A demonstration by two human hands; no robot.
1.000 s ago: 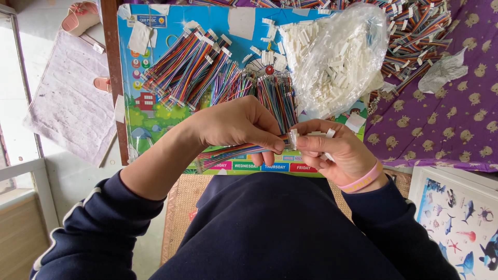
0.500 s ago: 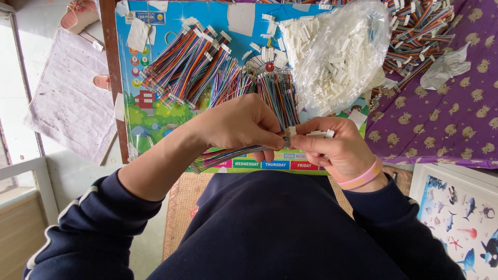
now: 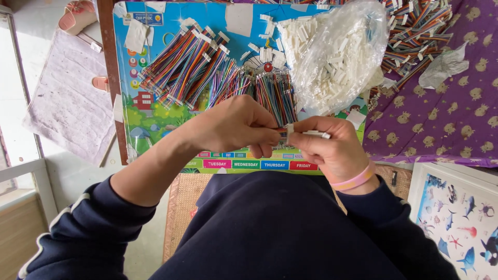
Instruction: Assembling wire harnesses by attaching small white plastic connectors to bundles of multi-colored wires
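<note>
White connectors (image 3: 332, 57) in clear plastic bag (image 3: 363, 31)

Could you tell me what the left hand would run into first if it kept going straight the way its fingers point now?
The left hand points right, toward the right hand. It would probably first meet the small white connector pinched there, then the right hand's fingers. They are already nearly touching.

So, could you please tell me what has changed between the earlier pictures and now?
Very little. The left hand and right hand have drawn closer, still pinching the small white connector and its coloured wires between them. Nothing was picked up or released. The wire bundles and bag of connectors lie where they were.
</note>
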